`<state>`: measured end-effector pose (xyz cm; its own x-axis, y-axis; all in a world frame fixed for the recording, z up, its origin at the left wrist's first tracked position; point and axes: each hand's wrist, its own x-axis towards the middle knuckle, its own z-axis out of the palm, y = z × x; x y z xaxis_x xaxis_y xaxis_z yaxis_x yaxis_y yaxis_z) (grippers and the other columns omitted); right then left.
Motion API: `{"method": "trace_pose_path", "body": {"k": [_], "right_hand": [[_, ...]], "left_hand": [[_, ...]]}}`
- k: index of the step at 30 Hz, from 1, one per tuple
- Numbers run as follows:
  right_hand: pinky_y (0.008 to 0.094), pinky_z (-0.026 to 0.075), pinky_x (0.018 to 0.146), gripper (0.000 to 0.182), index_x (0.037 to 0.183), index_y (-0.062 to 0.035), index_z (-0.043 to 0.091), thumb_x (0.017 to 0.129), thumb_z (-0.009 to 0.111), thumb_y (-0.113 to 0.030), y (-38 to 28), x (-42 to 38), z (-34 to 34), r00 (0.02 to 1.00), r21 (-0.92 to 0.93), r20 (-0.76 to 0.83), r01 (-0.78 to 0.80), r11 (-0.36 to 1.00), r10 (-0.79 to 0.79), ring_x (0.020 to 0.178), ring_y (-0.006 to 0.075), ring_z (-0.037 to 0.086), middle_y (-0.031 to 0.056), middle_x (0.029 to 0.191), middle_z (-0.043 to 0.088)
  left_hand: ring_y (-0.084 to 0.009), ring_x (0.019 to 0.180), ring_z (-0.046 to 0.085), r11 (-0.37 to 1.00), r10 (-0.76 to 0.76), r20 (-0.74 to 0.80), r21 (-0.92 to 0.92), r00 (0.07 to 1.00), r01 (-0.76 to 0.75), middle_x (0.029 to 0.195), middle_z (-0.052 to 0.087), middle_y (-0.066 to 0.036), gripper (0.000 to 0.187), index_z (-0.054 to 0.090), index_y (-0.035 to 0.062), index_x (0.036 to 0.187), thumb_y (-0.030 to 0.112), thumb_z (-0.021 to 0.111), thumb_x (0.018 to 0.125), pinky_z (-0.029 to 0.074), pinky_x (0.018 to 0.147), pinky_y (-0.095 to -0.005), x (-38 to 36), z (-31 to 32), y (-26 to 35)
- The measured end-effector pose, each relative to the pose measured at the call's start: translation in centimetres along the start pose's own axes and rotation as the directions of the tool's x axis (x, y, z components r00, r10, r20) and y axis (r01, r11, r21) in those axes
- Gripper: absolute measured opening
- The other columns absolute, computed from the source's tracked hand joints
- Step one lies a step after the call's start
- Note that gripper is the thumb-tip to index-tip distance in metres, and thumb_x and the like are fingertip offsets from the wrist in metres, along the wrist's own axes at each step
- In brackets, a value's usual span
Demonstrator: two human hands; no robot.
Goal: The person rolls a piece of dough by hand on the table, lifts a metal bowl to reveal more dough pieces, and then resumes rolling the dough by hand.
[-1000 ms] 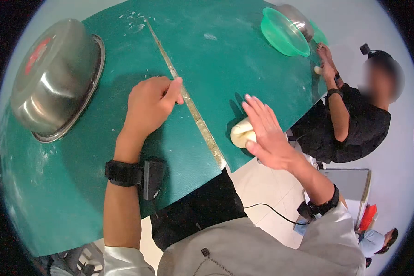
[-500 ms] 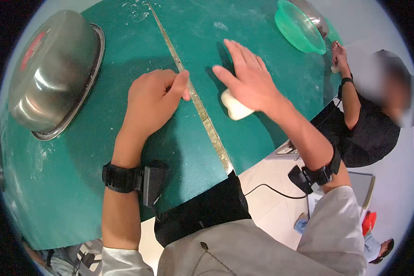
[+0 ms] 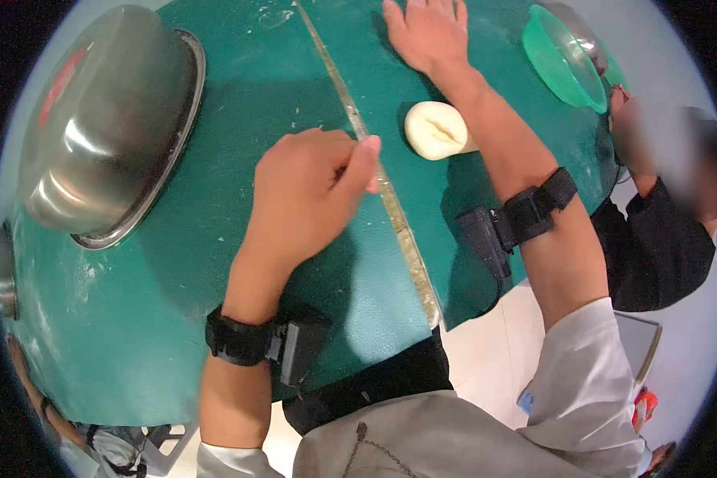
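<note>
A pale lump of dough [image 3: 436, 130], rounded with a crease across its top, lies on the green table. My right hand [image 3: 432, 33] is flat on the tabletop beyond the dough, fingers spread and partly cut off by the upper edge of view. Its forearm passes beside the dough and overlaps its right side. To the left, my left hand [image 3: 309, 187] is curled into a loose fist with the thumb along the side. Nothing shows in it, though its inner fingers are hidden. Its thumb tip is over the seam strip [image 3: 398, 219] in the table.
An upturned steel basin [image 3: 107, 127] stands at left on the green table [image 3: 159, 319]. A green plastic bowl [image 3: 562, 60] is at the upper right. A co-worker in dark clothing [image 3: 661, 247] is at the right edge. Black straps with boxes circle both my wrists.
My right hand has moved forward off the dough, uncovering its creased top. My left hand keeps its fist. The whole view has shifted slightly.
</note>
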<state>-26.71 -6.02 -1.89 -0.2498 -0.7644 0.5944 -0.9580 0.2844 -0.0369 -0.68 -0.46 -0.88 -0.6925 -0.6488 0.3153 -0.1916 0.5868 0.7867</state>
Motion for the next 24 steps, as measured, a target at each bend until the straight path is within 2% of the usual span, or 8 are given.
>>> {"method": "trace_pose_path", "body": {"k": [11, 13, 14, 16, 17, 18, 22, 24], "right_hand": [[0.0468, 0.037, 0.107, 0.035, 0.122, -0.0006, 0.06, 0.096, 0.054, -0.023, 0.0, -0.3, -1.5, 0.96, 0.154, -0.277, 0.095, 0.983, -0.05, 0.116, 0.0373, 0.057, 0.0198, 0.121, 0.064], [0.047, 0.043, 0.097, 0.03, 0.111, -0.004, 0.066, 0.09, 0.061, -0.024, 0.0, -1.3, -3.2, 0.913, 0.239, -0.407, 0.118, 0.964, -0.01, 0.108, 0.0367, 0.06, 0.0175, 0.111, 0.066], [0.047, 0.043, 0.097, 0.03, 0.111, -0.004, 0.066, 0.09, 0.061, -0.024, 0.2, -2.0, -4.2, 0.909, 0.227, -0.416, 0.12, 0.966, -0.015, 0.108, 0.0367, 0.06, 0.0175, 0.111, 0.066], [0.0471, 0.033, 0.113, 0.042, 0.124, -0.0036, 0.062, 0.099, 0.053, -0.036, 0.5, -3.8, -5.4, 0.972, 0.367, -0.184, -0.073, 0.927, 0.149, 0.125, 0.0347, 0.055, 0.019, 0.128, 0.063], [0.0487, 0.042, 0.098, 0.025, 0.105, -0.0061, 0.066, 0.095, 0.055, -0.026, 0.6, -4.3, -5.0, 0.922, 0.357, -0.368, 0.024, 0.934, 0.117, 0.107, 0.0362, 0.062, 0.016, 0.109, 0.068], [0.0487, 0.042, 0.098, 0.025, 0.105, -0.0061, 0.066, 0.095, 0.055, -0.026, 0.6, -5.1, -5.3, 0.919, 0.348, -0.376, 0.024, 0.937, 0.116, 0.107, 0.0362, 0.062, 0.016, 0.109, 0.068], [0.043, 0.051, 0.085, 0.023, 0.102, -0.0045, 0.068, 0.097, 0.055, -0.023, 0.0, -7.1, -8.4, 0.929, 0.645, -0.203, -0.112, 0.756, 0.311, 0.095, 0.0316, 0.067, 0.0159, 0.101, 0.07], [0.0386, 0.052, 0.082, 0.023, 0.103, -0.0029, 0.068, 0.099, 0.056, -0.023, 0.7, -7.0, -10.1, 0.902, 0.909, 0.124, -0.27, 0.318, 0.414, 0.096, 0.0254, 0.068, 0.0141, 0.106, 0.071]], "left_hand": [[-0.0248, 0.067, 0.061, 0.999, -0.032, 0.056, 0.007, 0.998, 0.031, 0.069, 0.063, -0.01, 0.042, 0.069, 0.0052, 0.07, 0.027, 0.055, 0.103, 0.045, 0.066, -0.0367, -0.1, -0.6, 0.2], [-0.0239, 0.067, 0.061, 0.999, -0.032, 0.063, 0.0, 0.997, 0.032, 0.07, 0.064, -0.01, 0.042, 0.069, 0.0041, 0.071, 0.026, 0.054, 0.103, 0.046, 0.066, -0.0357, -0.1, -0.5, 0.2], [-0.0279, 0.067, 0.062, 0.999, -0.031, 0.046, -0.006, 0.998, 0.032, 0.068, 0.063, -0.011, 0.042, 0.069, 0.006, 0.07, 0.029, 0.055, 0.101, 0.046, 0.066, -0.0397, -0.1, -0.4, 0.1], [-0.0319, 0.067, 0.062, 1.0, -0.022, 0.032, -0.013, 0.999, 0.023, 0.065, 0.062, -0.012, 0.042, 0.07, 0.0079, 0.069, 0.032, 0.055, 0.1, 0.046, 0.065, -0.0438, -0.1, -0.4, 0.0], [-0.0308, 0.066, 0.062, 0.999, -0.036, 0.029, -0.018, 0.999, 0.036, 0.066, 0.062, -0.012, 0.043, 0.07, 0.0075, 0.069, 0.033, 0.055, 0.1, 0.046, 0.065, -0.0429, -0.2, -0.4, 0.1], [-0.0298, 0.066, 0.062, 0.999, -0.047, 0.025, -0.023, 0.999, 0.048, 0.066, 0.062, -0.012, 0.043, 0.071, 0.007, 0.07, 0.033, 0.054, 0.1, 0.046, 0.064, -0.042, -0.2, -0.4, 0.2], [-0.0279, 0.065, 0.062, 0.998, -0.063, 0.046, -0.02, 0.997, 0.064, 0.067, 0.064, -0.012, 0.045, 0.071, 0.0063, 0.071, 0.035, 0.054, 0.1, 0.045, 0.064, -0.0406, -0.2, -0.4, 0.1], [-0.0271, 0.063, 0.061, 0.997, -0.073, 0.047, -0.012, 0.996, 0.073, 0.067, 0.065, -0.012, 0.045, 0.072, 0.0057, 0.071, 0.035, 0.053, 0.1, 0.045, 0.063, -0.0397, -0.3, -0.3, 0.0]]}}
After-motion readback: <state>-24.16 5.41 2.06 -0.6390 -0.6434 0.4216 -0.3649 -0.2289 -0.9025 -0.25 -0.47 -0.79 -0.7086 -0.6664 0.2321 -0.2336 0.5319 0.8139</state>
